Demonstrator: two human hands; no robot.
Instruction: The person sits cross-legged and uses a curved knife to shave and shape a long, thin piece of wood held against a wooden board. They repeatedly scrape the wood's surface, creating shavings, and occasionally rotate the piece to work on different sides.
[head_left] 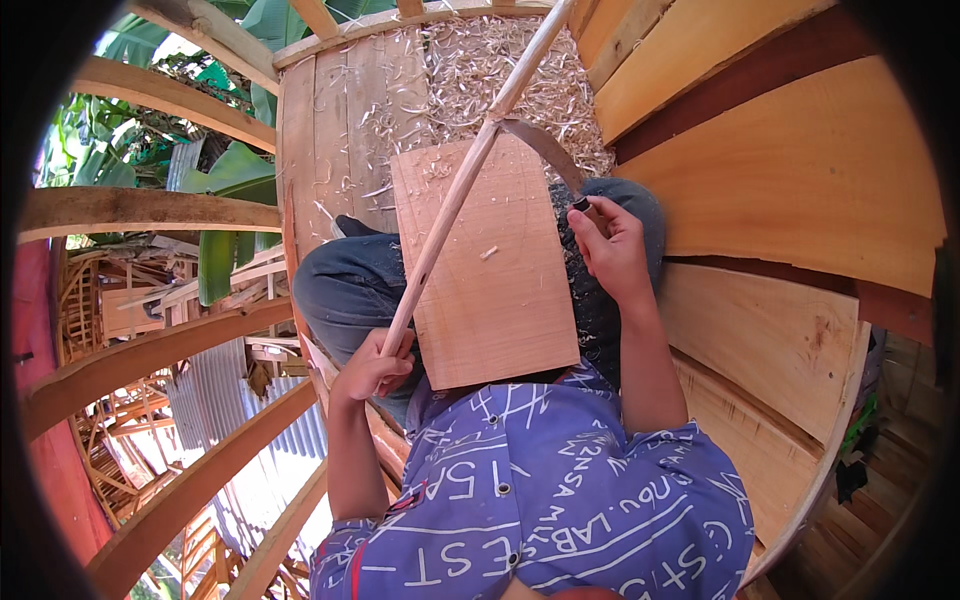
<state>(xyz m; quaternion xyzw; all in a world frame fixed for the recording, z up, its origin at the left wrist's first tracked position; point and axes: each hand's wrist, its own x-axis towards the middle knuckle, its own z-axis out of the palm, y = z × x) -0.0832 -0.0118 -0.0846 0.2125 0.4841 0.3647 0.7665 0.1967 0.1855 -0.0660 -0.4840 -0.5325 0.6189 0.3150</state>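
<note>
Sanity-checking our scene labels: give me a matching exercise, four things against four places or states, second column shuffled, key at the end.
Things:
1. wooden stick
2. curved knife
3. flat board
4. curled shavings

Places or states:
A. strewn over the floor planks, near the top of the picture
B. handle gripped in the right hand
C. lying over the legs, under the slanting piece
D. gripped near its lower end by the left hand

Pairs: 1-D, 2-B, 3-C, 4-A
</note>
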